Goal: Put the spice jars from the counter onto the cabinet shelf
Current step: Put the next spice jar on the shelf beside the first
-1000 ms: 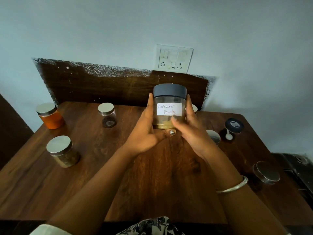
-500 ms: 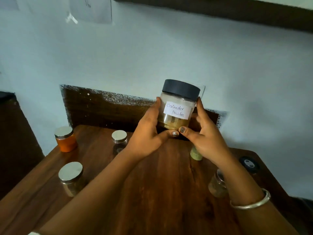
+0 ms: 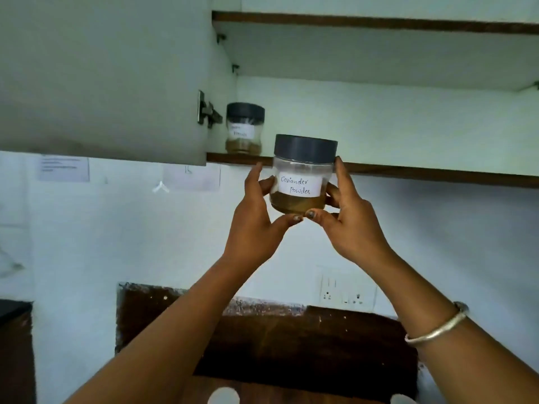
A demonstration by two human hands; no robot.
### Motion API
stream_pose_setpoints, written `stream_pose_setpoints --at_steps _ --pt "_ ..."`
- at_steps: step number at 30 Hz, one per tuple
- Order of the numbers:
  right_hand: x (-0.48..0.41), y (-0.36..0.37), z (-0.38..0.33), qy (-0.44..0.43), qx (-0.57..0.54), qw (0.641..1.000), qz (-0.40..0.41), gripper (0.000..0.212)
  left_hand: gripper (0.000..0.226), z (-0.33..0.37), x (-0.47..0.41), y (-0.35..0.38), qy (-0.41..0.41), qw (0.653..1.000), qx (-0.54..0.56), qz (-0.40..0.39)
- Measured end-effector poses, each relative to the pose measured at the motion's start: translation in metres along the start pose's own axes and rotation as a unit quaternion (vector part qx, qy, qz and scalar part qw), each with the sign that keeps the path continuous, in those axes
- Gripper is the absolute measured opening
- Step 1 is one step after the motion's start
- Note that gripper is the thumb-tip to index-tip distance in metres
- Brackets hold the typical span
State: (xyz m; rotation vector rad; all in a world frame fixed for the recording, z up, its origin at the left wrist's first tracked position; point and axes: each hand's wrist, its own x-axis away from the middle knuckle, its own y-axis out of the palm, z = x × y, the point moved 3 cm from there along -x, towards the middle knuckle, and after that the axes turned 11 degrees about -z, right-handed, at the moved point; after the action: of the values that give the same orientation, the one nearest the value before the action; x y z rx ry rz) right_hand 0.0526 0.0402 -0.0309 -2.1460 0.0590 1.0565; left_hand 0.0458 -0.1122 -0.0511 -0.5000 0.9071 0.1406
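A clear jar labelled "Coriander Powder" [image 3: 302, 173], with a dark grey lid and brown powder in its bottom, is held up in front of the lower cabinet shelf [image 3: 408, 172]. My left hand [image 3: 258, 220] grips its left side and my right hand [image 3: 350, 220] its right side, thumbs under the base. The jar's lid overlaps the shelf's dark front edge; its base hangs below it. A second labelled jar with a dark lid [image 3: 244, 128] stands on that shelf at its left end.
The open cabinet door [image 3: 102, 77] hangs to the left with a metal hinge [image 3: 207, 112]. An upper shelf [image 3: 379, 24] runs above. Papers are stuck on the wall at left, a wall socket [image 3: 347, 290] sits below right. Two jar lids [image 3: 223, 396] peek in at the bottom edge.
Both hands have lifted the coriander jar from just above the counter up to the shelf's edge. The view tilted upward, so the counter dropped out and the cabinet came in.
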Motion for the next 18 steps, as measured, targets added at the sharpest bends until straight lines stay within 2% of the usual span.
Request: stream_pose_setpoints --at_steps 7,14,18 --pt "-0.089 -0.004 0.000 -0.030 0.021 0.998 0.047 0.089 0.059 -0.011 -0.087 -0.017 0.032 0.999 -0.028 0.015" --pt "-0.144 0.001 0.026 -0.049 0.052 0.996 0.049 0.078 0.056 -0.031 -0.134 -0.007 0.050 0.995 -0.072 0.047" --pt "-0.154 0.008 0.045 -0.030 0.052 0.997 0.044 0.072 0.061 -0.046 -0.142 0.002 0.058 0.992 -0.081 0.074"
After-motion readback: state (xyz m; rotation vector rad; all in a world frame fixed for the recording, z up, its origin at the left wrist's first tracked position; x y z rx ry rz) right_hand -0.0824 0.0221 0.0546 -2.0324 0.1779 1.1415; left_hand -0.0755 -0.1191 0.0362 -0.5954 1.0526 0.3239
